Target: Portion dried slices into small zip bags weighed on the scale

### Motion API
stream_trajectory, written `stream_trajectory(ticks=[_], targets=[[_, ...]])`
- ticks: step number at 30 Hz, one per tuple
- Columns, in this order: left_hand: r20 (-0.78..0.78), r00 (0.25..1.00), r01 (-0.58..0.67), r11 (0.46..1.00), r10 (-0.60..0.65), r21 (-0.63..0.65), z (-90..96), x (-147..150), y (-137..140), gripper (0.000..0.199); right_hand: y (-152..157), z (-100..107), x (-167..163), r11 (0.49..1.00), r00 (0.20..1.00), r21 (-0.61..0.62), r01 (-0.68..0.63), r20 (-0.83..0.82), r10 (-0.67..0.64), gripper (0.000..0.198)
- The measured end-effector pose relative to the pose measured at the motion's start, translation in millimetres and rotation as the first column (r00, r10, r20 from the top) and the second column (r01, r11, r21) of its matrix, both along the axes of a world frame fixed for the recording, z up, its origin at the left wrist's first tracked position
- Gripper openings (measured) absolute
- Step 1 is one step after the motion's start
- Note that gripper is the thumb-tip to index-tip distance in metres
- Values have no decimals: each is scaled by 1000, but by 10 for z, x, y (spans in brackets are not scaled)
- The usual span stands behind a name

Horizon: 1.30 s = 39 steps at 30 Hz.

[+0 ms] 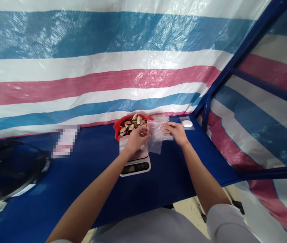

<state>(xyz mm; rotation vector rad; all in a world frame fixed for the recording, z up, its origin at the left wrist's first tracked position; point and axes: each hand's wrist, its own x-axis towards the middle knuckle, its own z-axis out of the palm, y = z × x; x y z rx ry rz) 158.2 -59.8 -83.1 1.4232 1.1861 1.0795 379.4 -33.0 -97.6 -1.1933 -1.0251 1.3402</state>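
Note:
A clear plastic bag (pixel 155 131) is stretched between my two hands. My left hand (pixel 136 140) is over the scale, its fingers closed in a pinch at the bag's left edge. On the other side, my right hand (pixel 177 132) pinches the bag near its top right. Beneath my left hand is a white kitchen scale (pixel 122 168) with a dark display at its front. Just behind the scale, a red plastic bag (pixel 116 130) lies open, full of brown and cream chunky pieces (pixel 130 127) whose kind I cannot make out.
At the back right, a white rounded object (pixel 187 124) lies in a small clear packet. A blurred-out paper or packet (pixel 66 141) is on the blue table (pixel 87 168). Farther left sits a black round object (pixel 14 165). Striped sheeting (pixel 108 74) and a blue frame (pixel 232 72) enclose the table.

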Motion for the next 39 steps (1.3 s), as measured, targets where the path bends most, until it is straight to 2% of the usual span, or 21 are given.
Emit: stream_trajectory(ticks=[4,7,10,13,16,18,23,27,29,31,34,36,37,39], targets=[[-123,992,15,994,-2,110,-41,121,-6,30,156,14,256,1000,998,14,-5,66,4,48],[-232,973,40,969,18,244,-115,213,9,29,334,38,433,999,992,11,-32,123,31,46],[-363,929,93,903,72,419,-216,308,34,27,520,48,560,997,981,-5,-79,176,79,42],[-506,855,207,817,117,539,-281,402,42,25,677,12,625,991,968,-28,-129,215,132,39],[-648,753,365,745,117,559,-278,486,27,23,791,-70,628,988,956,-39,-152,247,157,38],[-711,694,440,717,111,541,-261,526,18,20,844,-133,599,989,953,-25,-144,266,145,37],[-773,620,488,705,134,514,-299,566,43,20,923,-236,480,989,939,66,-131,327,103,35],[-825,540,534,690,166,488,-393,598,67,22,955,-270,423,981,896,139,-137,439,63,33],[-843,507,547,689,180,476,-431,619,66,22,953,-270,426,970,848,181,-160,528,42,31],[-851,491,542,700,185,465,-454,635,58,21,926,-244,448,954,760,228,-196,650,1,28],[-860,478,531,722,177,444,-464,640,48,19,820,-151,489,928,536,300,-221,833,-142,25],[-863,475,527,728,175,438,-463,637,48,19,711,-78,492,909,387,352,-222,888,-249,27],[-862,476,526,728,175,439,-463,636,51,19,651,-48,479,893,344,380,-241,894,-288,28],[-859,480,527,725,176,443,-466,638,61,19,543,-18,426,852,313,411,-325,896,-313,29]])
